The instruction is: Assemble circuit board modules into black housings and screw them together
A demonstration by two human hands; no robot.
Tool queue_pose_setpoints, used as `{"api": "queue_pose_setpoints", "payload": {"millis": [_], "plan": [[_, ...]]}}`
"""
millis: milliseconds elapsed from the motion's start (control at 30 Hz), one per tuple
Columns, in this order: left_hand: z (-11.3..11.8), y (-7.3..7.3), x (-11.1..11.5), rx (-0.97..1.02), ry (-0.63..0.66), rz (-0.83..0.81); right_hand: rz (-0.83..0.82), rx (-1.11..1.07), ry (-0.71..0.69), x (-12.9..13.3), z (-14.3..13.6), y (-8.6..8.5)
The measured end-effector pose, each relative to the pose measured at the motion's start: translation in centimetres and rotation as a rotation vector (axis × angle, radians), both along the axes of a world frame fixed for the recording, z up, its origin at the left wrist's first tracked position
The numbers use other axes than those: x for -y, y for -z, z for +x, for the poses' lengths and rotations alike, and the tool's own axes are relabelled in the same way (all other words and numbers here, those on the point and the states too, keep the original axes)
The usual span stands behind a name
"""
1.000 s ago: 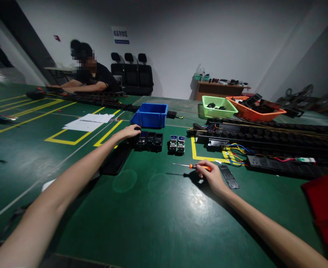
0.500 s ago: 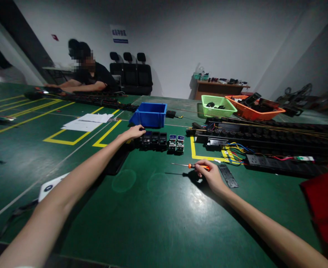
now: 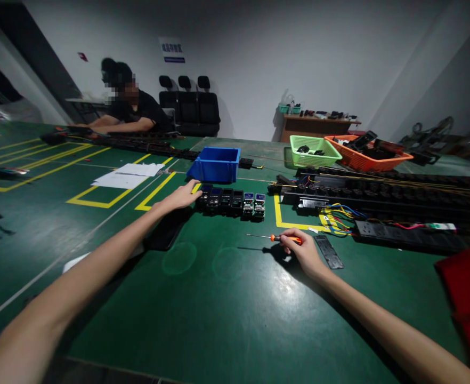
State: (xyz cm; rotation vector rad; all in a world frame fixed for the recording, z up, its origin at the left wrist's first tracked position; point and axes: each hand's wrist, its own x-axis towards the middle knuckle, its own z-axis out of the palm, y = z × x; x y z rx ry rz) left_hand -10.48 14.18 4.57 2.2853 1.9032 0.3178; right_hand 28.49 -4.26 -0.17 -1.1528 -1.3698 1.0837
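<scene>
My left hand [image 3: 184, 195] is stretched out to the left end of a row of small black box-shaped modules [image 3: 221, 198]. Its fingers are extended, and their tips touch or nearly touch the leftmost module; I cannot tell which. Two modules with bare green circuit boards [image 3: 254, 205] stand at the row's right end. My right hand [image 3: 299, 248] is closed around the orange and black handle of a screwdriver [image 3: 261, 236], its shaft pointing left just above the table. A flat black plastic piece [image 3: 328, 252] lies right of that hand.
Behind the row is a blue bin [image 3: 215, 165]. Green [image 3: 315, 156] and orange baskets [image 3: 369, 154] hold black parts. Long black rails with wires [image 3: 379, 194] lie to the right, near a red object [image 3: 464, 288]. White papers [image 3: 127, 175] lie left; a co-worker [image 3: 139, 109] sits across.
My left hand has moved slightly left and back from atop the row's left end to beside it, showing more modules. My right hand holds the screwdriver about where it was.
</scene>
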Motion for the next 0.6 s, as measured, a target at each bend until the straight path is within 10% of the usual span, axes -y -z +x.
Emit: {"api": "queue_pose_setpoints", "payload": {"millis": [300, 600], "plan": [[-3.8, 1.9, 8.5, -0.301, -0.165, -0.145, -0.001, 0.027, 0.012, 0.2, -0.2, -0.5], [-3.0, 2.7, 8.5, -0.252, -0.234, -0.061, -0.004, 0.025, 0.008, 0.2, -0.3, -0.6]]}}
